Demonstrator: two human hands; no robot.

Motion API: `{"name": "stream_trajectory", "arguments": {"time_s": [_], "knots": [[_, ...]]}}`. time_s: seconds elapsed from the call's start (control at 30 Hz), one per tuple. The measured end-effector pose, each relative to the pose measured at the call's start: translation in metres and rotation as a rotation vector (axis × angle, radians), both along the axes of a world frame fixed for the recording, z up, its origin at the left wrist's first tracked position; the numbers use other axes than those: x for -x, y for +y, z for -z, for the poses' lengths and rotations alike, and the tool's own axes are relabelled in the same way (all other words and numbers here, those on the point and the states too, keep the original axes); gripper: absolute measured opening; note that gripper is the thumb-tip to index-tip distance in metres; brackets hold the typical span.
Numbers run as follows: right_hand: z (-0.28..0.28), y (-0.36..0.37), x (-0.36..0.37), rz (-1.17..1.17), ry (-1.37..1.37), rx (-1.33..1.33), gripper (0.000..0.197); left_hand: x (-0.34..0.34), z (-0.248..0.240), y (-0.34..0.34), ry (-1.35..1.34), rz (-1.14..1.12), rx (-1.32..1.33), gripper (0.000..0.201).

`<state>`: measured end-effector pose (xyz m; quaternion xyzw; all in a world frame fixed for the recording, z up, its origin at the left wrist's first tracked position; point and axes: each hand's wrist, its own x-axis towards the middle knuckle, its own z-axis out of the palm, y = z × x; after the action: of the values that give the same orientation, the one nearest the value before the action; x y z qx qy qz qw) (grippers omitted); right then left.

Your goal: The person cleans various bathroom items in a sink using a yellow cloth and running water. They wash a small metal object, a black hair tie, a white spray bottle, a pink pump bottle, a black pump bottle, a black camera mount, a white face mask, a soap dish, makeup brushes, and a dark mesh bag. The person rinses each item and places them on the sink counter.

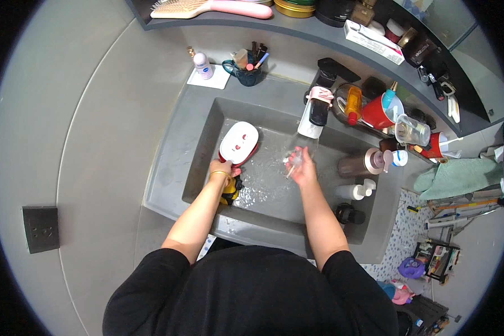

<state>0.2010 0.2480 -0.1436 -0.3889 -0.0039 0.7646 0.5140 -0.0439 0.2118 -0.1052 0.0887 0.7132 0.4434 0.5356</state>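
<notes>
Wetness could make the white-topped red box (239, 143) slip from the left hand (222, 167) gripping its edge; the right hand (302, 166) cups open

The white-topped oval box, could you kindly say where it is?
In the head view, the box is over the sink, at left, its near edge in the left hand.

Box (239, 143) in left part of the sink (274, 208), bottles (353, 192) in right part, right hand (304, 169) between them; mug (247, 77) on counter (173, 148) behind
</notes>
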Motion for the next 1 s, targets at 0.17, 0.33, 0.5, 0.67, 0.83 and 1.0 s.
{"name": "stream_trajectory", "arguments": {"time_s": [0.17, 0.33, 0.5, 0.67, 0.83, 1.0], "knots": [[-0.003, -0.005, 0.002, -0.006, 0.023, 0.083, 0.025, 0.008, 0.049, 0.014, 0.08, -0.155, 0.08, 0.023], [0.003, 0.001, -0.003, 0.154, -0.03, 0.139, 0.02, -0.002, 0.053, 0.017, -0.361, -0.433, 0.131, 0.015], [0.014, 0.008, 0.002, 0.282, 0.079, 0.028, 0.014, -0.086, 0.046, 0.007, -0.427, 0.251, 0.113, 0.033], [-0.002, 0.007, -0.001, 0.323, -0.049, -0.103, 0.021, -0.129, 0.061, 0.048, -0.647, 0.068, -0.064, 0.024], [-0.036, -0.007, 0.013, 0.226, -0.171, -0.286, 0.029, -0.147, 0.031, 0.055, -0.254, 0.026, -0.027, 0.025], [-0.035, -0.004, 0.009, 0.168, -0.217, -0.295, 0.032, -0.144, 0.01, 0.049, -0.372, 0.068, 0.047, 0.038]]}}
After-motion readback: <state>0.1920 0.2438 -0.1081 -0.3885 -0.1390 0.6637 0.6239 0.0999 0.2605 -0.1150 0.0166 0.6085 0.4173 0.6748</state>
